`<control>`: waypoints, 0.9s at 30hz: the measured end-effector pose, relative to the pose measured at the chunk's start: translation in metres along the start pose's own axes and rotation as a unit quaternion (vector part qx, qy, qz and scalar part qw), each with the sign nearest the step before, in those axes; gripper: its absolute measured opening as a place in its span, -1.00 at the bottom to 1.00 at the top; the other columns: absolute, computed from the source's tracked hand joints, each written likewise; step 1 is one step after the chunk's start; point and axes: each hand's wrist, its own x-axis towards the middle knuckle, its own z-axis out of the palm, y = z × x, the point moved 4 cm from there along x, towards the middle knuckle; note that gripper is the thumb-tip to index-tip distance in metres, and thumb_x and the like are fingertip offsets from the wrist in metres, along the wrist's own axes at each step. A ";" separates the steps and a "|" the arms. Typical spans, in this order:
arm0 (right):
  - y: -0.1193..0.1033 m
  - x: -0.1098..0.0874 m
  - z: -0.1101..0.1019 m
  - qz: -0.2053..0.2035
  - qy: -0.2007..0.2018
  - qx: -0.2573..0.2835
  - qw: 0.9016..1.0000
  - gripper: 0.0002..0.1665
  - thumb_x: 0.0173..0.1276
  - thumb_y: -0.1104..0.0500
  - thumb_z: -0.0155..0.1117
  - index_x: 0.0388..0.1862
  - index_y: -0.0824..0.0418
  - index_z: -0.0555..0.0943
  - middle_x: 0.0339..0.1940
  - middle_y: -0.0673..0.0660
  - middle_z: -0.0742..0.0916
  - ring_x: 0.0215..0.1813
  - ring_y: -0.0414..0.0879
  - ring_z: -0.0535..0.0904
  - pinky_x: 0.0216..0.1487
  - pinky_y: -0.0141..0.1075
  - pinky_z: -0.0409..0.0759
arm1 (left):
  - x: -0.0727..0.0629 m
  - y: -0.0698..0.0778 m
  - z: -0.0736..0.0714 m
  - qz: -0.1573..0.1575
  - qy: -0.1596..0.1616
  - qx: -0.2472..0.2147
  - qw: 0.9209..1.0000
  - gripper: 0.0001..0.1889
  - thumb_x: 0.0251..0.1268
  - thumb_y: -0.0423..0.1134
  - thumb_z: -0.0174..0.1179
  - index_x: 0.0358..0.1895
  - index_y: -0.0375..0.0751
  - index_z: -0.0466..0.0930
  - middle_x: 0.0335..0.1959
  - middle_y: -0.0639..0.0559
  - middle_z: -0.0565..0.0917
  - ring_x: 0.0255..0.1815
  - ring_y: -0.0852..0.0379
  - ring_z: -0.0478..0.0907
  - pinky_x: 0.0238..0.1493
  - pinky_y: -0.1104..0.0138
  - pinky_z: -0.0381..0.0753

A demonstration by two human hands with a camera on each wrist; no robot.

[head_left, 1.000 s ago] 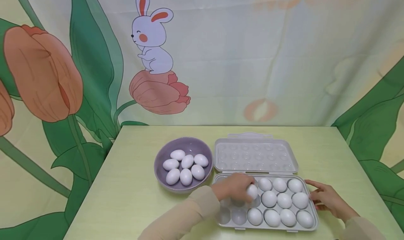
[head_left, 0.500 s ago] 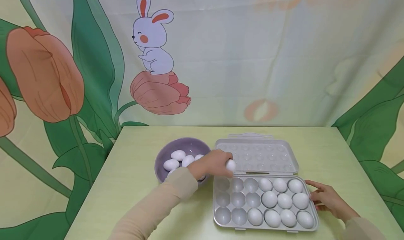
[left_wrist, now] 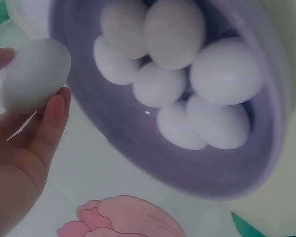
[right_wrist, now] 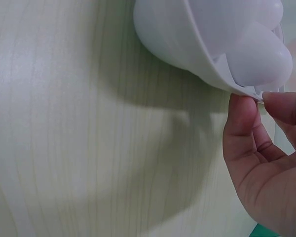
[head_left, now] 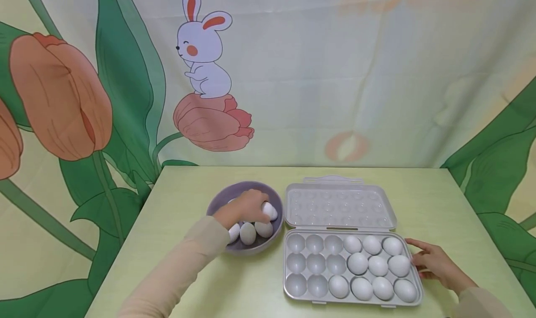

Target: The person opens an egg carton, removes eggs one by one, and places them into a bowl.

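Over the right part of the purple bowl (head_left: 211,208), my left hand (head_left: 249,205) pinches a white egg (left_wrist: 35,75) between thumb and fingertips. In the left wrist view this egg appears beside the bowl's rim, and several more white eggs (left_wrist: 172,34) lie inside the bowl. My right hand (head_left: 435,264) is at the right end of the grey plastic egg carton (head_left: 353,302). Its thumb and a finger (right_wrist: 241,113) grip the carton's rim. White eggs (head_left: 378,265) fill the carton's right part, while the cups (head_left: 316,263) in its left part are bare.
The carton's lid (head_left: 341,205) lies folded back behind it, to the right of the bowl. All stands on a pale yellow wood-grain table (head_left: 176,271). Behind hangs a cloth (head_left: 293,76) printed with tulips and a rabbit.
My left hand has lifted the egg from a middle-row cup of the carton and carried it left over the bowl. The right hand has stayed at the carton's end.
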 end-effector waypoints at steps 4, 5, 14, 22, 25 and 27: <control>0.000 -0.001 0.000 -0.001 0.003 -0.003 1.000 -0.23 0.16 0.33 0.04 0.35 0.29 0.03 -0.38 0.11 0.53 -0.43 -0.10 0.47 -0.41 -0.25 0.50 | -0.009 -0.013 0.004 -0.013 -0.004 -0.013 1.000 -0.79 -0.20 -0.16 0.21 -0.44 -0.16 0.51 -0.52 0.08 0.51 -0.49 0.16 0.39 -0.43 0.37 0.39; 0.000 -0.001 0.000 -0.001 0.003 -0.003 1.000 -0.23 0.16 0.33 0.04 0.35 0.29 0.03 -0.38 0.11 0.54 -0.43 -0.09 0.47 -0.41 -0.25 0.50 | -0.010 -0.016 0.005 -0.014 -0.005 -0.016 1.000 -0.81 -0.20 -0.17 0.22 -0.45 -0.15 0.51 -0.53 0.09 0.51 -0.50 0.17 0.39 -0.42 0.37 0.39; -0.001 0.000 0.001 0.001 0.000 -0.003 1.000 -0.24 0.16 0.32 0.02 0.35 0.29 0.03 -0.35 0.11 0.54 -0.42 -0.09 0.46 -0.41 -0.25 0.50 | -0.019 -0.031 0.016 -0.033 -0.013 -0.005 0.999 -0.72 -0.25 -0.19 0.25 -0.34 -0.13 0.54 -0.44 0.08 0.58 -0.39 0.13 0.44 -0.27 0.31 0.41; 0.000 0.000 0.002 0.001 0.001 -0.002 1.000 -0.25 0.16 0.32 0.01 0.35 0.28 0.04 -0.36 0.10 0.52 -0.42 -0.09 0.46 -0.42 -0.26 0.50 | -0.027 -0.035 0.023 -0.049 -0.040 -0.013 0.998 -0.72 -0.27 -0.20 0.27 -0.34 -0.13 0.52 -0.49 0.09 0.50 -0.45 0.17 0.36 -0.33 0.35 0.38; 0.000 -0.001 0.002 -0.002 -0.001 -0.002 1.000 -0.25 0.17 0.32 0.01 0.35 0.29 0.03 -0.36 0.10 0.52 -0.42 -0.09 0.47 -0.42 -0.25 0.50 | -0.029 -0.036 0.024 -0.045 -0.047 -0.013 0.998 -0.72 -0.28 -0.22 0.27 -0.35 -0.14 0.52 -0.50 0.09 0.49 -0.45 0.17 0.35 -0.35 0.35 0.37; 0.000 -0.001 0.002 -0.002 0.001 -0.002 1.000 -0.25 0.17 0.32 0.01 0.35 0.28 0.03 -0.36 0.10 0.52 -0.42 -0.10 0.47 -0.42 -0.26 0.50 | -0.030 -0.038 0.025 -0.040 -0.051 -0.007 0.998 -0.72 -0.27 -0.21 0.27 -0.35 -0.14 0.53 -0.50 0.10 0.49 -0.46 0.18 0.34 -0.35 0.36 0.37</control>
